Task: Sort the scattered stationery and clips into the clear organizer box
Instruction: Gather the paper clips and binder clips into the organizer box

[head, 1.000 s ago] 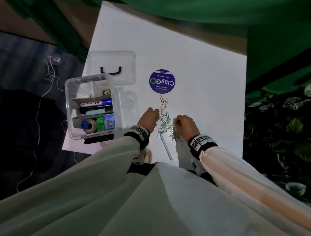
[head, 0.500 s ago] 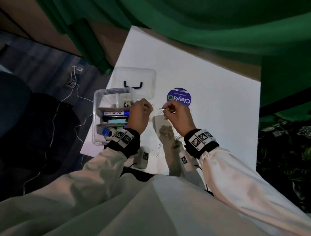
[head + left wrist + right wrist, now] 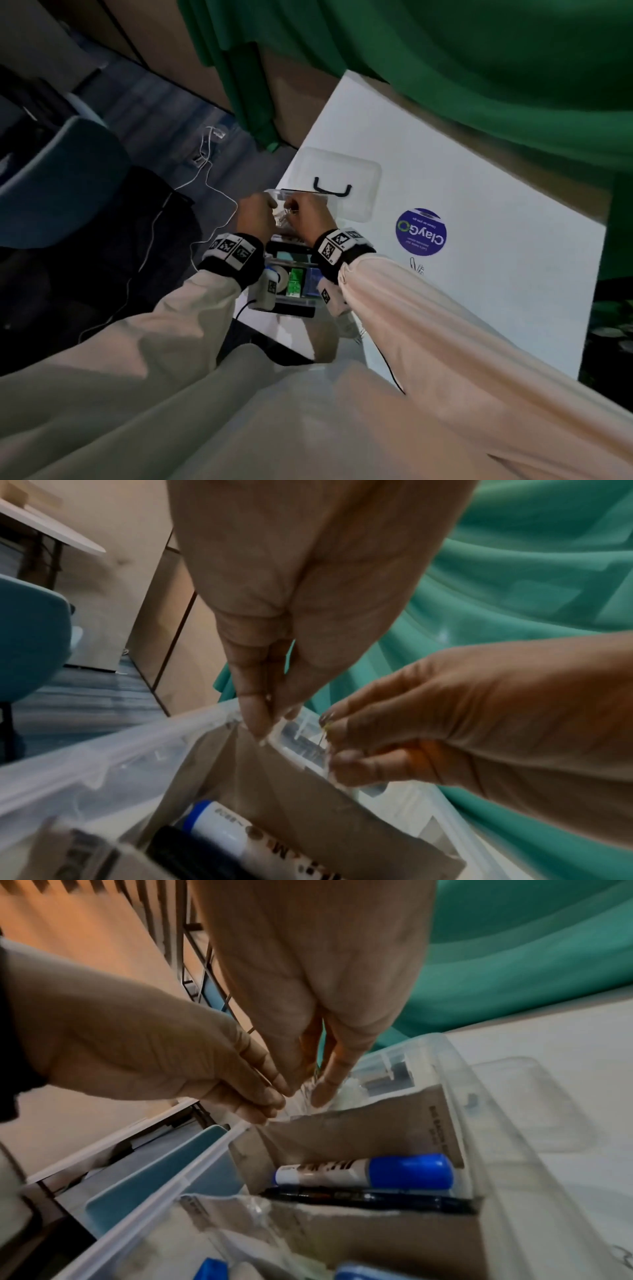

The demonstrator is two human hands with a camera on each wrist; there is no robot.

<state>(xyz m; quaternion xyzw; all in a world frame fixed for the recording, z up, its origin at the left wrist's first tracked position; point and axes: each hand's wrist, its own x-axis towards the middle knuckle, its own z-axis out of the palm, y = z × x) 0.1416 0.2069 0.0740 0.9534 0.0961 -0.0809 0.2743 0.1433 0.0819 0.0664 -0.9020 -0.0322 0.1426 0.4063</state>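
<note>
Paper clips (image 3: 283, 215) hang pinched between both hands' fingers, left hand (image 3: 255, 219) and right hand (image 3: 310, 217), above the organizer box (image 3: 455, 1074).

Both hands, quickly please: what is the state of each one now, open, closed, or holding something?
Left hand: fingertips pinched together over the clear organizer box; what they hold cannot be told.
Right hand: pinching a small thin clip.

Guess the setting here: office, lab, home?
Likely an office or recording space set up as a work desk: a white table backed by a hung green cloth, a blue chair alongside, cables trailing on the floor, and a clear organizer box of stationery.
</note>
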